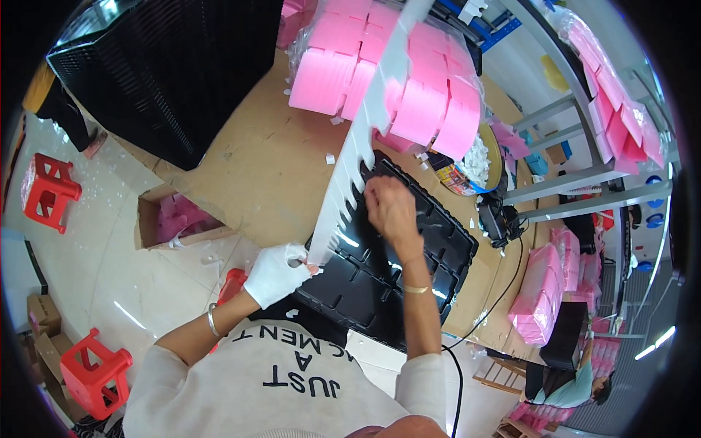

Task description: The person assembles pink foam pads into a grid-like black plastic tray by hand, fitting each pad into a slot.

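Observation:
My left hand, in a white glove with bare fingertips, pinches the lower end of a long white strip with a notched edge. From there the strip slants up past the top of the picture, crossing in front of the pink foam. My right hand is bare and hangs over a glossy black moulded tray, close to the strip's notched edge. Its fingers are curled together, and whatever they hold is hidden. The tray lies on the brown cardboard-covered table, partly behind my right forearm.
A large black perforated case stands at the far left. Behind the tray sit pink foam rolls and a tub of white scraps. A cable joins black adapters at the right. Red stools stand on the floor at left.

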`<state>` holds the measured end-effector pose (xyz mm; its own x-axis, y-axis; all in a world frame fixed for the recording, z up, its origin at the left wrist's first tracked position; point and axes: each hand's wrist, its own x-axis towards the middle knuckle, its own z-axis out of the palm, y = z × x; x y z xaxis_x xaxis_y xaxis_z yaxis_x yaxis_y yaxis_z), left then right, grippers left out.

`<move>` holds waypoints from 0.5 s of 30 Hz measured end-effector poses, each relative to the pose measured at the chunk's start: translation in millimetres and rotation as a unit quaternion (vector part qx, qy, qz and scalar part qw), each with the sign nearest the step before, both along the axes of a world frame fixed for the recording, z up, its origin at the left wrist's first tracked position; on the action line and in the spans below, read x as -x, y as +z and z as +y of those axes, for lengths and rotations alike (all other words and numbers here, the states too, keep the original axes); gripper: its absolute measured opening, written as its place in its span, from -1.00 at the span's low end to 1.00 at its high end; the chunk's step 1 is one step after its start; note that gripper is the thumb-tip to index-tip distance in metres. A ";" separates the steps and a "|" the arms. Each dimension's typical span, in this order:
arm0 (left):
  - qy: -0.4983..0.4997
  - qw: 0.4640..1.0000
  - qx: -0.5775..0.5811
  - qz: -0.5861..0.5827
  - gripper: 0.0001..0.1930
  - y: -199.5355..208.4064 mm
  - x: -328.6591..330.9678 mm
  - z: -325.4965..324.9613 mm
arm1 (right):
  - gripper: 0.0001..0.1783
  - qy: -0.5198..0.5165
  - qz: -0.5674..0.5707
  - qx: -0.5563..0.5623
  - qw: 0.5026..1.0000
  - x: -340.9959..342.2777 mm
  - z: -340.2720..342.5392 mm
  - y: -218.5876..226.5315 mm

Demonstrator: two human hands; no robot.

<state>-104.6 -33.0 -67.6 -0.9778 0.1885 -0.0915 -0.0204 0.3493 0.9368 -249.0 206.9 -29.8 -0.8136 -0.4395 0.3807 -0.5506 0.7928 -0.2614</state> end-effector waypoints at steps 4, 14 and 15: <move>0.065 0.982 -0.133 -0.116 -0.76 -1.0 -8.3 0.7 | -0.91 -0.034 -0.078 0.135 0.987 -74.5 -15.3 27.8; 0.071 0.938 -0.302 -0.155 -0.79 47.1 -25.1 -6.1 | -0.82 -0.061 -0.229 0.337 0.911 -171.5 -57.8 44.5; 0.056 0.940 -0.303 -0.149 -0.79 50.9 -29.1 -7.7 | -0.82 -0.049 -0.224 0.325 0.917 -173.6 -59.4 45.2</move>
<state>-75.5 -40.6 -16.7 -0.9424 0.1921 -0.2737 -0.3185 -0.2660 0.9099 -75.4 147.5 15.5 -0.9758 -0.1545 0.1550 -0.2075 0.4283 -0.8795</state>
